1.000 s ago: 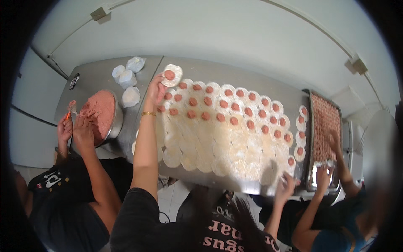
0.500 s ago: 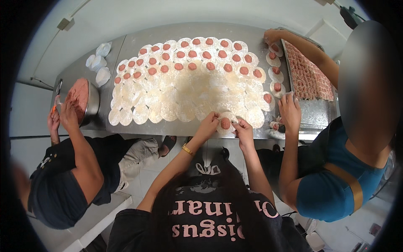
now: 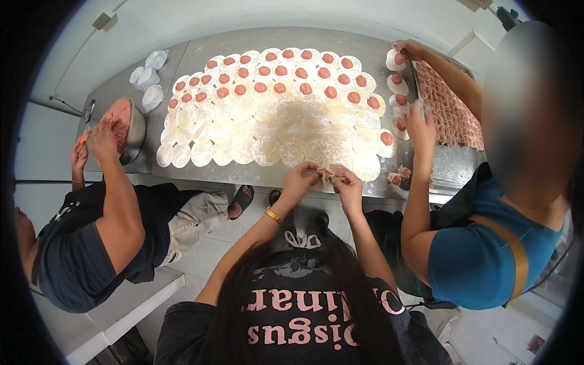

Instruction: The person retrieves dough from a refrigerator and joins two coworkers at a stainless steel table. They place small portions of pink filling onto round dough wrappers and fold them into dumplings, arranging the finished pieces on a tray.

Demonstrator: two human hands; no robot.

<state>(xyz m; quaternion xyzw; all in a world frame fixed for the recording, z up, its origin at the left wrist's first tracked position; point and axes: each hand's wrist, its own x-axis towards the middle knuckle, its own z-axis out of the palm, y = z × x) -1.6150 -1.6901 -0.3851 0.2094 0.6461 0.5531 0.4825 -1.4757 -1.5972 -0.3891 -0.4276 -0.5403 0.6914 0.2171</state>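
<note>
Between my two hands, at the table's front edge, is a dumpling (image 3: 326, 174) with its round wrapper partly folded up around pink filling. The fingers of my left hand (image 3: 301, 182) pinch its left side. My right hand (image 3: 348, 187) pinches the right side. Just beyond them lie rows of overlapping floured round wrappers (image 3: 207, 152). Those in the far rows carry balls of pink meat filling (image 3: 263, 71), while the near ones are bare. One wrapper with filling (image 3: 386, 139) sits at the right end.
At left, a person's hands (image 3: 103, 143) work at a metal bowl of pink meat (image 3: 137, 137). At right, another person's hands (image 3: 421, 125) are over filled wrappers beside a tray packed with dumplings (image 3: 450, 106). White wrapper stacks (image 3: 153, 96) stand far left.
The wrapper in my hands has gone from flat and open to folded up around its filling. The right-hand person's near hand has risen, and their far hand now holds a filled wrapper.
</note>
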